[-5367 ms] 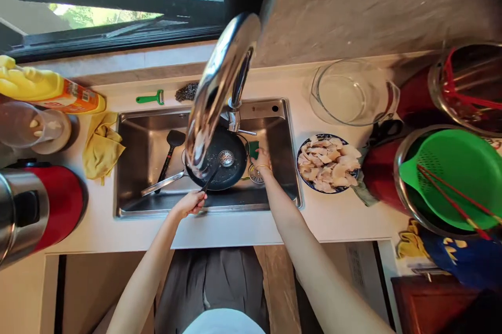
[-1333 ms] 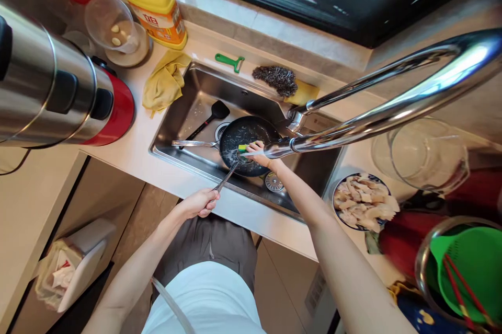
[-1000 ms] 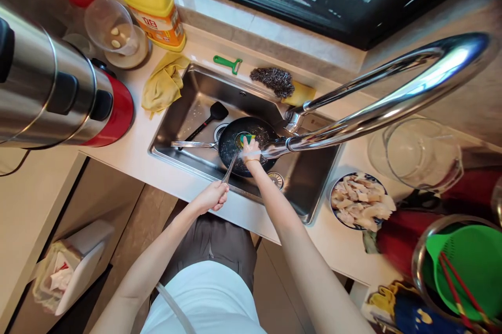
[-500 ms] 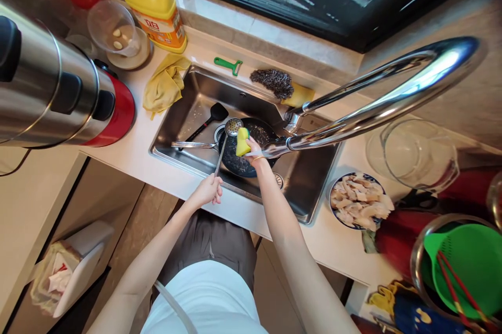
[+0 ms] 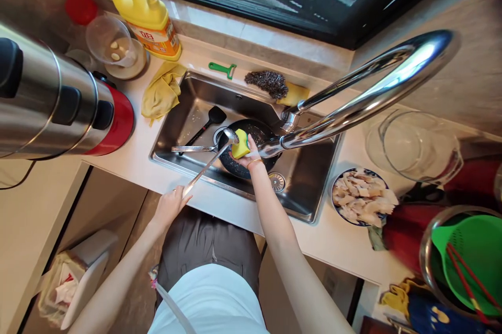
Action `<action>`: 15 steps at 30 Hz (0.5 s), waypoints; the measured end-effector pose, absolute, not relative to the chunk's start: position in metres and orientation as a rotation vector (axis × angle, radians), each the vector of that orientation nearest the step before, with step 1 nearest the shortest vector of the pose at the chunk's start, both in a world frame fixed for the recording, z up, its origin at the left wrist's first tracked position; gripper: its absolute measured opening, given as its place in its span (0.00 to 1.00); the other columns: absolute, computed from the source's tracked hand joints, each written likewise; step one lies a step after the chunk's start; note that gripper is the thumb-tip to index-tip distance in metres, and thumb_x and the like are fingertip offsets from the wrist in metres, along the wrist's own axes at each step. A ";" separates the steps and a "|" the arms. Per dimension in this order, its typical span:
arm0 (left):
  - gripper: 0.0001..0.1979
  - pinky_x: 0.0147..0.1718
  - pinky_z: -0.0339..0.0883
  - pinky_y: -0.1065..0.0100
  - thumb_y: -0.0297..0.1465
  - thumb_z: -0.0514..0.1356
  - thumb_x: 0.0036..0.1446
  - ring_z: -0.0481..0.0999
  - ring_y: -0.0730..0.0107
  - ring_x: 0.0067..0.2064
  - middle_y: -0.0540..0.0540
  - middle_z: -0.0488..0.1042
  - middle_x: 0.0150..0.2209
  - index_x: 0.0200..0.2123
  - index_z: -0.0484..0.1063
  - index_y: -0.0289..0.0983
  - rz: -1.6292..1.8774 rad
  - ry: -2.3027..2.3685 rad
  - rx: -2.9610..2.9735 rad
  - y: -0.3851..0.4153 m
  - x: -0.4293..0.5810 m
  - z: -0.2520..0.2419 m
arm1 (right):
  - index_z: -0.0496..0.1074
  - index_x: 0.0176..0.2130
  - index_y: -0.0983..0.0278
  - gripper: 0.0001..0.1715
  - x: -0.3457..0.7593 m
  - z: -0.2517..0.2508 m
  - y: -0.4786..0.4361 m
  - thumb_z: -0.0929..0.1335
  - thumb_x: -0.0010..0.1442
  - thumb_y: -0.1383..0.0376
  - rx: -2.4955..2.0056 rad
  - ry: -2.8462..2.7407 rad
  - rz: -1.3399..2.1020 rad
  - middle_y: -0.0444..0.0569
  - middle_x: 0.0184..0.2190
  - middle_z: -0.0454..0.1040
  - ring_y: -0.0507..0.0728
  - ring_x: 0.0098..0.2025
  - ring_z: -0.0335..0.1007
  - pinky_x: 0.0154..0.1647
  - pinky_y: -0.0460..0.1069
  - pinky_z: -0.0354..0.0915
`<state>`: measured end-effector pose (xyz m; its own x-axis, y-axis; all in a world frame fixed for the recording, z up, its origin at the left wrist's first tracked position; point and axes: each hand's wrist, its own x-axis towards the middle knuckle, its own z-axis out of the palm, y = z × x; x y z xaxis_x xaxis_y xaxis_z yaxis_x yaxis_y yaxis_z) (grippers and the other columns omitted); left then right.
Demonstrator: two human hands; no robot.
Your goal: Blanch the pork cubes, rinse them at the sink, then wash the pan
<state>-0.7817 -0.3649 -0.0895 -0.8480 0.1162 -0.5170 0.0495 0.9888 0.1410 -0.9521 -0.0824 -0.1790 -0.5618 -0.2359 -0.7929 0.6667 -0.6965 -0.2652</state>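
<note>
My left hand [image 5: 171,205] is closed round the handle end of a long metal slotted ladle [image 5: 206,168]. It is just over the counter's front edge, with the ladle slanting up across the sink. In my right hand [image 5: 251,154] is a yellow sponge [image 5: 240,145] with a green side, held close against the ladle's head. Below them a dark frying pan [image 5: 235,169] lies in the steel sink [image 5: 298,187], its handle pointing left. A black spatula [image 5: 215,116] rests beside the pan. The chrome faucet [image 5: 290,140] has its spout end just right of my right hand.
Behind the sink lie a green peeler [image 5: 223,68], a steel-wool scourer [image 5: 266,83] and a yellow pad [image 5: 295,94]. A yellow cloth [image 5: 162,93] and a yellow detergent bottle [image 5: 152,25] are at the left. On the right stand a bowl of sliced pieces [image 5: 363,197] and a green strainer [image 5: 474,255].
My left hand has moved left and toward me, drawing the ladle back at a lower slant. The ladle's head has turned and is now by the sponge. My right hand has shifted slightly left.
</note>
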 end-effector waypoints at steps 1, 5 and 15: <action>0.16 0.31 0.63 0.68 0.42 0.47 0.65 0.78 0.59 0.34 0.41 0.76 0.30 0.41 0.65 0.35 0.227 2.575 0.159 -0.372 -0.783 -0.088 | 0.70 0.45 0.57 0.17 -0.953 -0.177 -0.083 0.69 0.56 0.55 1.032 0.756 -2.237 0.44 0.36 0.77 0.54 0.37 0.73 0.41 0.55 0.72; 0.15 0.32 0.61 0.71 0.41 0.44 0.67 0.75 0.66 0.32 0.48 0.74 0.31 0.35 0.64 0.40 0.570 2.434 0.230 -0.387 -0.791 -0.076 | 0.70 0.47 0.54 0.21 -0.954 -0.167 -0.081 0.71 0.53 0.62 0.903 1.003 -2.228 0.43 0.39 0.77 0.54 0.36 0.73 0.38 0.52 0.73; 0.21 0.33 0.58 0.69 0.39 0.42 0.67 0.74 0.63 0.32 0.46 0.74 0.26 0.31 0.69 0.39 0.656 2.389 0.103 -0.319 -0.840 -0.078 | 0.70 0.51 0.60 0.27 -0.929 -0.173 -0.099 0.69 0.53 0.56 0.750 1.809 -2.180 0.48 0.45 0.75 0.56 0.48 0.71 0.50 0.53 0.69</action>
